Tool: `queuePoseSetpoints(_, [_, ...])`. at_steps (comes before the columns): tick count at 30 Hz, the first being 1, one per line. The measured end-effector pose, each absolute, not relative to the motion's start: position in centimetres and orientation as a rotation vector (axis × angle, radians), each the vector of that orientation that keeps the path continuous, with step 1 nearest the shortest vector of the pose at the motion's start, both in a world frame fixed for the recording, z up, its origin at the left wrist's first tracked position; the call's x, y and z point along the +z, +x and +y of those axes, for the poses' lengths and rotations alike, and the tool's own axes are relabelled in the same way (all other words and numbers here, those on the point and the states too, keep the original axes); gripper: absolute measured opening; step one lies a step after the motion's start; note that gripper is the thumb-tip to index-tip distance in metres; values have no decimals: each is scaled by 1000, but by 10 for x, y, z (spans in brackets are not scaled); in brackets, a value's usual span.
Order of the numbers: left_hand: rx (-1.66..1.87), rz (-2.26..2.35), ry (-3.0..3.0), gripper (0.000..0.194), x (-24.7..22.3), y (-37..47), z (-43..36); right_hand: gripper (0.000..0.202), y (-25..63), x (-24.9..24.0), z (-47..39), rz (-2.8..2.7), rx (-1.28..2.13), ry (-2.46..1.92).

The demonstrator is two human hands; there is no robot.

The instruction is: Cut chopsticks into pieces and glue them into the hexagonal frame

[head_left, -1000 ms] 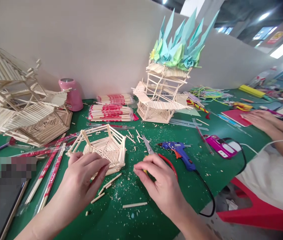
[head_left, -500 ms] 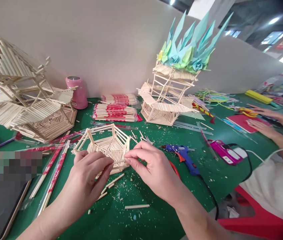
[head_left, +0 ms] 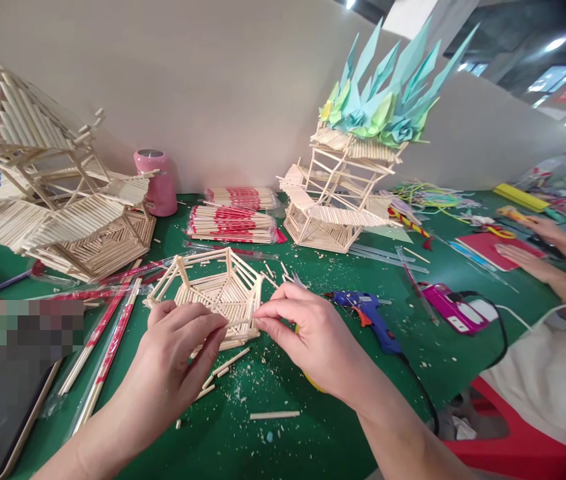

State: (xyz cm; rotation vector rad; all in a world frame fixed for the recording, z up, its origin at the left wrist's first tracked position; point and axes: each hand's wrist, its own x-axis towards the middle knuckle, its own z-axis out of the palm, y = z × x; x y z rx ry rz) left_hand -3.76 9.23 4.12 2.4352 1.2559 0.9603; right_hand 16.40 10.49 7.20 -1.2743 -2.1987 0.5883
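Note:
A small many-sided frame of pale wooden sticks [head_left: 223, 293], with a slatted floor and short posts, stands on the green table in front of me. At its near side a short wooden stick [head_left: 239, 325] lies level between my hands. My left hand [head_left: 177, 353] pinches the stick's left part between thumb and fingers. The thumb and forefinger of my right hand [head_left: 313, 337] are closed at its right end, beside a corner post. My fingers hide part of the frame's near rim. Loose cut sticks [head_left: 230, 361] lie just below it.
A blue glue gun [head_left: 370, 317] lies right of my right hand, near a pink power strip [head_left: 455, 307]. Larger stick models [head_left: 87, 220] stand behind, beside wrapped stick bundles [head_left: 230, 223] and a pink container [head_left: 157, 183]. Another person's hands [head_left: 527, 260] are at far right.
My hands stay almost in place, the right one shifting slightly rightward. The view has shifted a little. At far right, the other person's upper hand has moved beside the orange-handled tool.

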Motion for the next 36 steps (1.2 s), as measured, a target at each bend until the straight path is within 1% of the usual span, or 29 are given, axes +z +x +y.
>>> queuePoseSetpoints(14, [942,1280,2411,17,41,-37,91,15,162,72,107,-2273,582,-1212])
queuePoseSetpoints(36, [906,1231,2440,15,40,-39,92,15,162,69,110,-2241,669,-1195])
